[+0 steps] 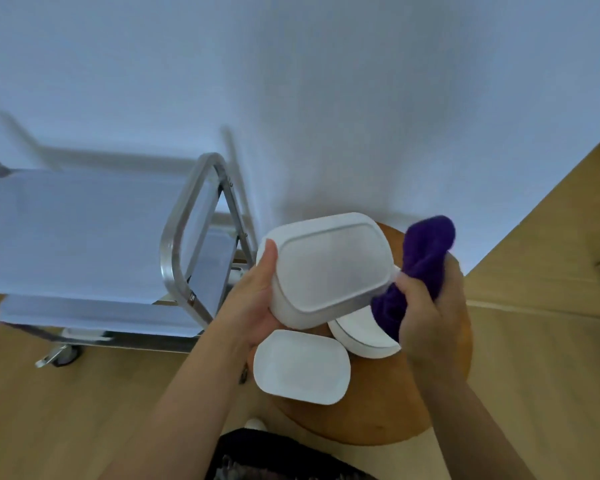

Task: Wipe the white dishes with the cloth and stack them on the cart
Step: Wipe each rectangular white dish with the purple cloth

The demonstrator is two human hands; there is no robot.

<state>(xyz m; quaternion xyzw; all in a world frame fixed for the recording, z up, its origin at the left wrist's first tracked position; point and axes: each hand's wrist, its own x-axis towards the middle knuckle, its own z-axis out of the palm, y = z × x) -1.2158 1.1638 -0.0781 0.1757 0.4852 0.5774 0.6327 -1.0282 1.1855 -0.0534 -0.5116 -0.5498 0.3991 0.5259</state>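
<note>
Left hand grips a white rounded-rectangular dish from its left side, thumb up along the rim, dish turned with its flat base facing the camera, held in the air above the round wooden bench. Right hand is curled tight round a bunched purple cloth; the cloth sticks out above the fist and also below it, and touches the right end of the held dish. On the bench, under the held dish: a second white rounded-rectangular dish lying near the front-left edge, and a white round dish just beside it to the right, partly hidden by the held dish and the cloth. Steel-framed cart with a pale flat top shelf stands to the left of the bench, against the white wall; one caster shows at its lower left. Light wood floor underneath.
</note>
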